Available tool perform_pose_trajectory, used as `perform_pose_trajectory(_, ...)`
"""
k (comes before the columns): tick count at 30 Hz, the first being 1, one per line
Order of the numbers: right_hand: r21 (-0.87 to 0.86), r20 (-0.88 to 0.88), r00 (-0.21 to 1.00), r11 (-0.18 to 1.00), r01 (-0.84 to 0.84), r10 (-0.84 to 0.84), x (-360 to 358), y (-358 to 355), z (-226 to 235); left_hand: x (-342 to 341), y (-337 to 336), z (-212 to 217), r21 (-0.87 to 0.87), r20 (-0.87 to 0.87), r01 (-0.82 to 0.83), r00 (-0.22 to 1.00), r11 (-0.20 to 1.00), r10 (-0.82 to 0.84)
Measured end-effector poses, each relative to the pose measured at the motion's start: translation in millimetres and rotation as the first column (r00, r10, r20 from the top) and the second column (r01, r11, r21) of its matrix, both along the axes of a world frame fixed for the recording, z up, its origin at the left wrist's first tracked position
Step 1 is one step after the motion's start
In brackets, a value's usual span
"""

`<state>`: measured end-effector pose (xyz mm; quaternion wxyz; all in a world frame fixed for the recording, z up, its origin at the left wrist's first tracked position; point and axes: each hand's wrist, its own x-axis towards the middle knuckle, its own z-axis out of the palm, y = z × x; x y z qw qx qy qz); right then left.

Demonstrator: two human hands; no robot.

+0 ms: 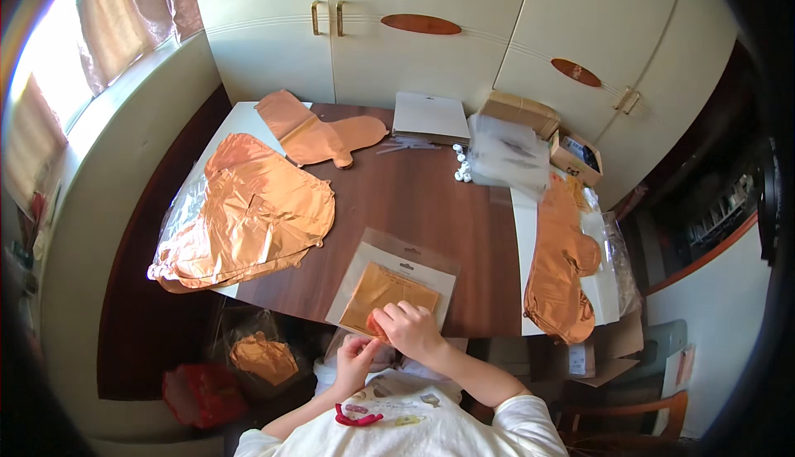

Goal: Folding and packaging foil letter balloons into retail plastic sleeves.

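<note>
A clear plastic bag (448, 275) with a white header card (418, 268) lies at the table's near edge. In it shows a folded orange-gold foil sheet, most likely a foil balloon (385, 290). My left hand (354, 366) pinches the bag's near edge, thumb and fingers together. Over the lower part of the bag, my right hand (408, 329) is closed, fingers curled. A small orange-red piece (376, 324) shows at its fingertips; its kind is partly hidden by them.
Large flat foil balloons lie at left (257, 217), far left (327, 132) and right (563, 266). At the back are white cards (431, 116), clear bags (513, 155), small white pieces (461, 165) and a box (577, 157). Below the table's left edge sits a red bag (203, 395).
</note>
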<state>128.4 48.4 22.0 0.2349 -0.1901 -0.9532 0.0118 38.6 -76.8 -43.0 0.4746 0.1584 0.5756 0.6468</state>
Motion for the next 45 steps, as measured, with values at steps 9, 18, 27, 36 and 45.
perform_pose_trajectory(9,-0.207,0.016,0.988,0.967,-0.148,0.155,21,-4,0,3,-4,-15,0.169,0.355,-0.022,0.934,0.985,-0.04)
perform_pose_trajectory(18,-0.145,0.01,0.996,0.985,-0.09,0.092,23,-6,-4,-9,-5,-28,0.193,0.319,0.133,0.928,0.972,-0.19)
perform_pose_trajectory(27,-0.088,-0.089,0.995,0.996,0.026,-0.034,22,2,-16,-11,-3,-20,0.128,0.179,0.226,0.952,0.966,-0.247)
perform_pose_trajectory(36,-0.184,0.011,0.999,0.982,0.042,-0.041,55,19,-5,-44,-4,56,-0.158,-0.796,0.406,0.488,0.9,-0.359)
perform_pose_trajectory(45,-0.104,-0.071,0.997,0.994,-0.025,0.017,70,28,-19,-94,54,62,-0.237,-0.96,0.515,-0.256,0.824,-0.117)
